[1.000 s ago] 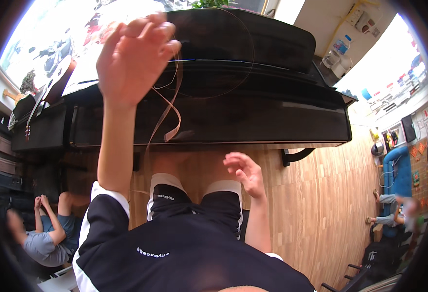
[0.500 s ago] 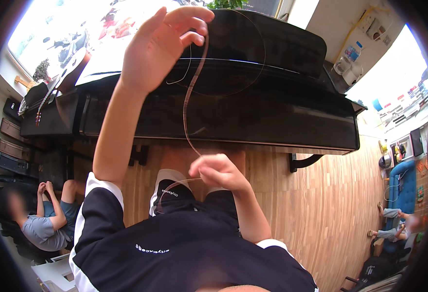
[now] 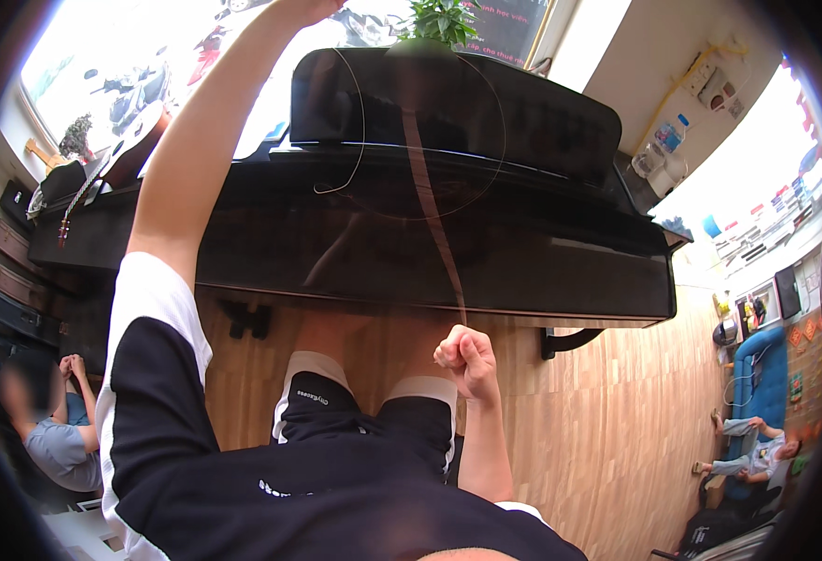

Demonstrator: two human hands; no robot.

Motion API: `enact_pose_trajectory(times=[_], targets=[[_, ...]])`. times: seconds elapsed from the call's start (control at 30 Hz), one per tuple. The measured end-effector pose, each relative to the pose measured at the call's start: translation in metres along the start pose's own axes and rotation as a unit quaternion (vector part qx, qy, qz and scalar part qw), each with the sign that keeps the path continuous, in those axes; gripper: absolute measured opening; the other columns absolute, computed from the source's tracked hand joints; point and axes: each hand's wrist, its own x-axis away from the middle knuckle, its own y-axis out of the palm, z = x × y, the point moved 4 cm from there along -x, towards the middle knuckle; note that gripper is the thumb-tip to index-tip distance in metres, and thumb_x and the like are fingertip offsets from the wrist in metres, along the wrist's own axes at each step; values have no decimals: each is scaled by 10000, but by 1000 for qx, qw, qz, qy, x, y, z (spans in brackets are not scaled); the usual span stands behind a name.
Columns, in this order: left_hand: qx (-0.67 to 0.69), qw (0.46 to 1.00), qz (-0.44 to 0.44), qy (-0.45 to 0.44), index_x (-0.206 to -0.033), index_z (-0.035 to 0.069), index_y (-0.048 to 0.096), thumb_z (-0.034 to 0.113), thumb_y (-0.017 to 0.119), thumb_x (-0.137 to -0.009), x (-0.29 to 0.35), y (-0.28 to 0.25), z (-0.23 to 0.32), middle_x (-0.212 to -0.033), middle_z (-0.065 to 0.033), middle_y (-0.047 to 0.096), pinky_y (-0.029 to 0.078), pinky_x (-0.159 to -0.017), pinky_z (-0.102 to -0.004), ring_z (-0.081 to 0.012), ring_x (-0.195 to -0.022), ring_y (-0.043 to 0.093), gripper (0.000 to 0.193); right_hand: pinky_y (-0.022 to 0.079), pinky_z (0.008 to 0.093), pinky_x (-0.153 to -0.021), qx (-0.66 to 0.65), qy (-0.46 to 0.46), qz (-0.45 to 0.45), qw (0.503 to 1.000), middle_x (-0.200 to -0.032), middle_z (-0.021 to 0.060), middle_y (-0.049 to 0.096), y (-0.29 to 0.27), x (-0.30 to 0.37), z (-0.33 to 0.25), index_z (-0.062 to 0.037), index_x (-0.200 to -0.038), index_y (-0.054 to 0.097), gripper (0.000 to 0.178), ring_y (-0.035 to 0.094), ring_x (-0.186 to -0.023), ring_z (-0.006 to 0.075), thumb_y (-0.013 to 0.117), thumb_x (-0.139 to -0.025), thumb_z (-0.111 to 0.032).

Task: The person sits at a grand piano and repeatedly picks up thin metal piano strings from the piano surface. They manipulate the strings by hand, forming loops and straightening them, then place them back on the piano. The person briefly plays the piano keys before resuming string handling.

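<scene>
A long thin wire or string [image 3: 361, 122] loops in the air before a black upright piano [image 3: 523, 224], one bent end hanging free. Part of it shows as a blurred brownish streak [image 3: 427, 192] running down to my right hand [image 3: 468, 360]. That hand is closed in a fist over my lap, the string's lower end going into it. My left arm is raised high on the left. Only a sliver of my left hand [image 3: 313, 7] shows at the top edge, its fingers cut off, so its grip is hidden.
A potted plant [image 3: 441, 21] stands on the piano. A guitar [image 3: 140, 145] leans at left. Bottles [image 3: 670, 134] stand at the piano's right end. One person [image 3: 60, 444] sits at far left, another [image 3: 762, 453] on a blue sofa [image 3: 757, 374] at far right.
My left hand has risen up and left, mostly out of view. My right hand has moved right and slightly down, its fingers now in a fist. The string stretches farther right.
</scene>
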Motion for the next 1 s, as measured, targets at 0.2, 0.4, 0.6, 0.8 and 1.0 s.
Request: enact_pose_trajectory(times=[0.2,0.4,0.6,0.8,1.0], targets=[[221,932,-8,-286,-1222,-13,630,92,570,-981,-29,60,-82,-1177,-128,656,522,-874,-286,-199,-1020,644,269,304,255,-560,80,-78,9,994,-624,-4,444,-7,-40,-13,-20,-718,538,443,366,-588,97,473,-1070,-280],[121,932,-92,-330,-1206,1,645,99,577,-979,-33,101,-108,-1143,-116,666,522,-871,-288,-193,-1014,646,257,278,283,-538,149,-108,27,983,-622,27,447,8,-89,-19,17,-718,542,364,347,-552,116,485,-997,-210],[59,920,-180,-343,-1190,14,660,107,584,-976,-28,146,-124,-1109,-105,677,522,-868,-290,-186,-1008,649,245,313,286,-567,140,-43,48,988,-613,34,389,-4,-123,-14,-9,-710,493,292,381,-590,129,452,-931,-194],[25,910,-238,-338,-1173,28,675,114,592,-973,-24,170,-127,-1074,-94,688,522,-864,-293,-179,-1001,651,233,390,292,-664,340,-146,65,927,-759,58,485,-10,-154,-24,-2,-775,648,237,469,-719,158,497,-898,-138],[22,913,-248,-322,-1157,42,690,121,599,-971,-20,163,-113,-1040,-83,699,522,-861,-295,-173,-995,653,222,457,339,-653,529,-200,90,820,-759,85,622,-11,-179,-18,-28,-847,708,112,563,-728,238,599,-851,-2]])
